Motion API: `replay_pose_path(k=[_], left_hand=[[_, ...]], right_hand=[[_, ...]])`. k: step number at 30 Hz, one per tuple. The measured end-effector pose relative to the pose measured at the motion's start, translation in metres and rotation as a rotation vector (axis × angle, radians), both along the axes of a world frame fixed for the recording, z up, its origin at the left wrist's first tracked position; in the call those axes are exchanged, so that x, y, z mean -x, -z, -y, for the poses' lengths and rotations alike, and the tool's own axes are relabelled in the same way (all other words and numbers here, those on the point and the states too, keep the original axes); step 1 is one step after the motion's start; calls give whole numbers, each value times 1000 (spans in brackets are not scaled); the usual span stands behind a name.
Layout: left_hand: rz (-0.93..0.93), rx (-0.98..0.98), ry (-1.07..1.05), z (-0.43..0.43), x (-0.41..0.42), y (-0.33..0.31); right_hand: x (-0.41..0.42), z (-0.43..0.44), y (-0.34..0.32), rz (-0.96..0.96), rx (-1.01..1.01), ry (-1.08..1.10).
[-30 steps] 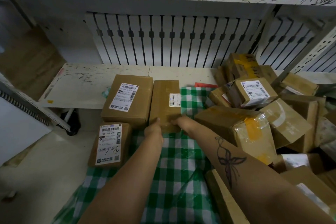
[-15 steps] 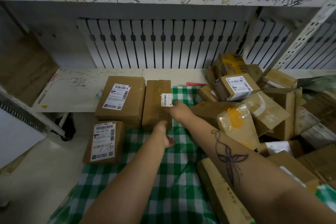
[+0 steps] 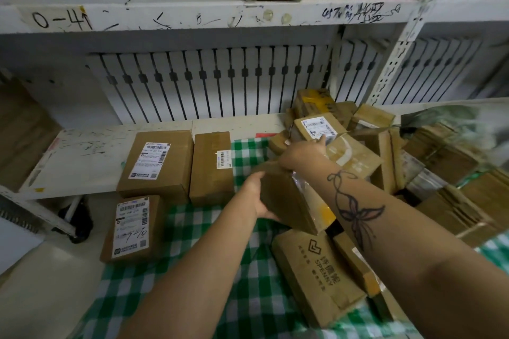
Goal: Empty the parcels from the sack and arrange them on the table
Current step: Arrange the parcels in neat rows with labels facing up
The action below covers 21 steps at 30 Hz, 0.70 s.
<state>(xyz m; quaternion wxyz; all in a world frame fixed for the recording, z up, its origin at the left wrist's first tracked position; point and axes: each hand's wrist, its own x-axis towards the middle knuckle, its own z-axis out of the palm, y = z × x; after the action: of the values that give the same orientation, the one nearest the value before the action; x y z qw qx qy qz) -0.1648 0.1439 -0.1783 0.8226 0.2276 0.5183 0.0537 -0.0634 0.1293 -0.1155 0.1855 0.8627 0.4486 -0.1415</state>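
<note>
A taped brown parcel (image 3: 289, 201) is tilted above the green-and-white checked sack (image 3: 220, 261) spread over the table. My left hand (image 3: 256, 197) grips its near left end. My right hand (image 3: 301, 153) holds its far upper end, with the fingers hidden behind it. Three parcels lie in order at the left: a big labelled box (image 3: 157, 165), a narrow box (image 3: 212, 168) beside it, and a small labelled box (image 3: 132, 228) in front. A heap of several parcels (image 3: 360, 157) sits at the right.
A flat printed carton (image 3: 316, 272) lies on the sack near my right forearm. The white scribbled tabletop (image 3: 91, 157) shows bare at the left. Its edge drops to the floor (image 3: 41, 297). A shelf (image 3: 192, 16) with boxes hangs overhead, with a perforated post (image 3: 399, 58) at the right.
Both hands left the narrow box, moved right to the heap and took hold of the taped parcel, which is now raised and tilted. The view has tilted up.
</note>
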Motion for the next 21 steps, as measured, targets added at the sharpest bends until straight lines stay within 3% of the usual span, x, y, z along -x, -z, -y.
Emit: replay_pose_path(k=[4, 13, 16, 21], left_hand=[[63, 19, -35, 6, -5, -10], [19, -44, -89, -13, 11, -14], [100, -104, -83, -18, 31, -10], [177, -156, -101, -30, 59, -6]], right_hand=[[-6, 7, -2, -78, -94, 77], [-2, -13, -25, -347, -548, 214], [2, -24, -35, -600, -606, 183], [28, -23, -47, -1043, -525, 131]])
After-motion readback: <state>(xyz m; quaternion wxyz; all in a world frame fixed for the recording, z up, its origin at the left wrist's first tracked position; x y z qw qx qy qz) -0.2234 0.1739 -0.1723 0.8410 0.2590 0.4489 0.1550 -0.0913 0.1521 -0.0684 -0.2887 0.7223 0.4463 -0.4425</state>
